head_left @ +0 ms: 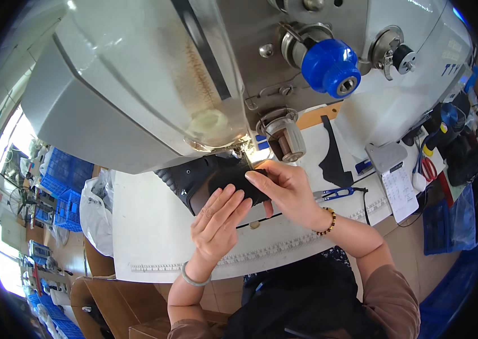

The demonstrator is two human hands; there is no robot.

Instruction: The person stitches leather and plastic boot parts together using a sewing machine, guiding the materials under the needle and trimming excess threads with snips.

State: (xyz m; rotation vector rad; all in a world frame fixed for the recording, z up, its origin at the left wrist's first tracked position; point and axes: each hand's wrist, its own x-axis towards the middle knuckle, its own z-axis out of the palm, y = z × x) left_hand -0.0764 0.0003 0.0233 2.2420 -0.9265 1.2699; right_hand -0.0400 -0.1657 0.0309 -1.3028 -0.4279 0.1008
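Note:
A black leather-like piece with a scalloped edge and small metal eyelets lies under the needle area of a large white sewing machine. My left hand rests on its near part, fingers stretched out and lying flat. At the piece's right edge, close to the needle, my right hand pinches it between thumb and forefinger. The needle tip is hard to make out in the lamp's glare. Right of my right hand, a blue-handled tool lies on the white table.
A curved black cut piece lies beyond my right hand. Farther right are a written paper slip and red-handled scissors. A printed ruler strip follows the table's front edge. A white plastic bag hangs at the left.

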